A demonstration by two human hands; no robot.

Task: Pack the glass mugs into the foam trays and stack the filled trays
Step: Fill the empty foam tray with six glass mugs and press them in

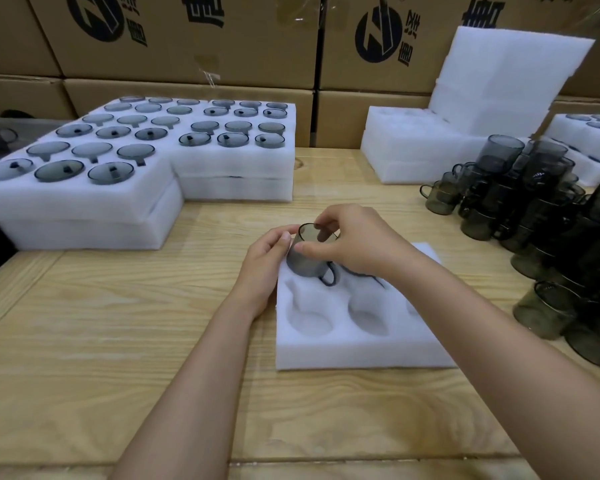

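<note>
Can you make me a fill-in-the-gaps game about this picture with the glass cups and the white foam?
1. The left hand and the right hand together hold one glass ____ at the foam tray.
2. The tray lies on a table made of ____.
3. The pile of loose mugs stands on the person's ____ side.

Missing words: mug; wood; right.

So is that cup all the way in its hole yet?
Not yet. The mug is tilted, with most of its side showing above the foam tray, and the left hand and right hand hold it.
</note>
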